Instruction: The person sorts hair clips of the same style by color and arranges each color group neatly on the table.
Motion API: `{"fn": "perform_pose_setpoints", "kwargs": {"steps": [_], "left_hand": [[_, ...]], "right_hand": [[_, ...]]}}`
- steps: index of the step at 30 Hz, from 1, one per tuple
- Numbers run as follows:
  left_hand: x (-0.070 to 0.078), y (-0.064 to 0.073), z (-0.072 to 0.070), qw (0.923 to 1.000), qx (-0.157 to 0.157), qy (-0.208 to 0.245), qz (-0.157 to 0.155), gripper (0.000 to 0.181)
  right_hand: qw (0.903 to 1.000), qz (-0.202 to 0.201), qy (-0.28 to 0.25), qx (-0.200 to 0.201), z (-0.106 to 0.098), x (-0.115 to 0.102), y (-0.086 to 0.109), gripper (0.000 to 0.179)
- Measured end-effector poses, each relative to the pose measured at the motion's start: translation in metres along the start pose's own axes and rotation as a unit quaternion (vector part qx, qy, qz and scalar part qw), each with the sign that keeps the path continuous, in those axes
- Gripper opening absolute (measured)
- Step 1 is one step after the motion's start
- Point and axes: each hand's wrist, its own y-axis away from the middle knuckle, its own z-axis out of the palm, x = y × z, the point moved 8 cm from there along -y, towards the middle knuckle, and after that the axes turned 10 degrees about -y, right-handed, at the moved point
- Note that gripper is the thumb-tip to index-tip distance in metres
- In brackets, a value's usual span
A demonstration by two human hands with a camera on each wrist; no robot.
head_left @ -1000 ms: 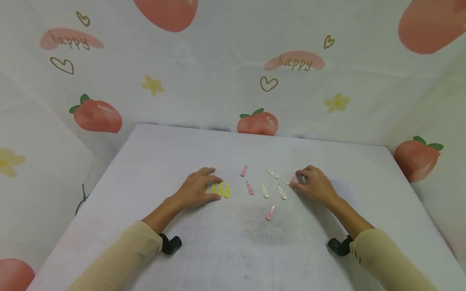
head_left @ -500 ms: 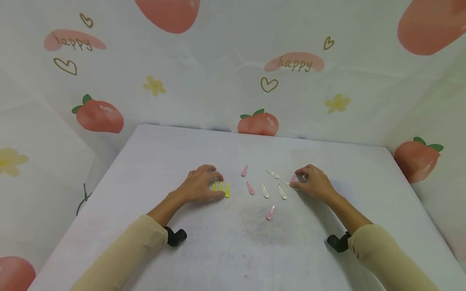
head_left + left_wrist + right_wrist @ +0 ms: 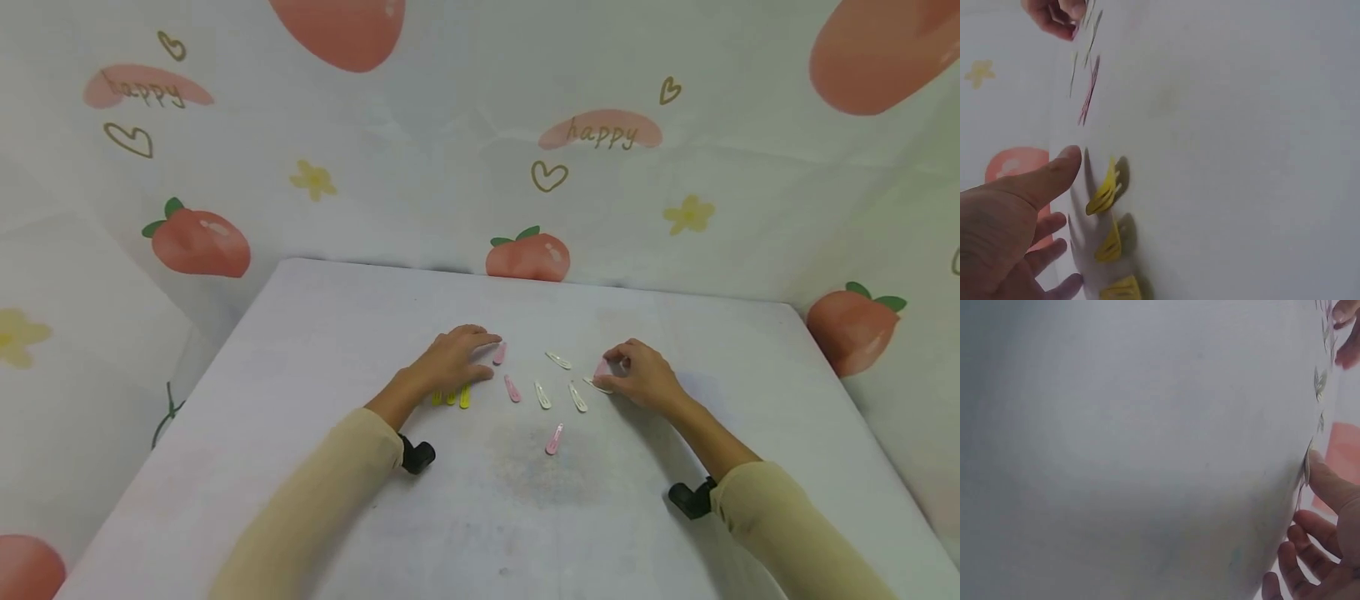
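My left hand (image 3: 452, 360) reaches over the yellow hair clips (image 3: 465, 397), fingers spread and holding nothing. Its thumb and index fingertips are beside a pink hair clip (image 3: 500, 353). In the left wrist view, yellow clips (image 3: 1105, 192) stand on edge below the thumb. My right hand (image 3: 642, 377) has its thumb and bent index finger at the two ends of another pink hair clip (image 3: 601, 367), partly hidden by the fingers. A white hair clip (image 3: 594, 385) lies by that thumb; the right wrist view shows the thumb (image 3: 1329, 481) against it.
Between the hands lie white hair clips (image 3: 542, 395) and a pink hair clip (image 3: 512, 388). Nearer the front is one more pink clip (image 3: 554, 439). The white table (image 3: 450, 517) meets a fruit-printed backdrop (image 3: 420, 192) at the back.
My left hand has moved right and away from me, from around the yellow clips to beside the far pink clip. The right hand has stayed at its pink clip.
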Motion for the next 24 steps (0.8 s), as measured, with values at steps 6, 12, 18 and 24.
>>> {"fn": "perform_pose_setpoints", "kwargs": {"steps": [6,12,18,24], "left_hand": [[0.002,-0.018,0.000,0.9986,-0.051,-0.011,-0.003,0.064],[0.001,-0.029,-0.004,0.9984,-0.053,-0.016,-0.008,0.058],[0.001,-0.031,-0.003,0.9988,-0.047,-0.008,-0.014,0.052],[-0.003,-0.025,0.002,0.9989,-0.041,0.019,-0.010,0.051]], "right_hand": [[1.0000,0.003,-0.007,0.000,0.000,0.001,0.000,0.045],[0.9999,-0.002,-0.010,0.002,-0.001,0.002,0.000,0.045],[0.9999,0.005,-0.009,0.002,-0.001,0.001,0.000,0.044],[0.9999,0.010,-0.006,-0.001,-0.001,0.002,-0.001,0.045]]}}
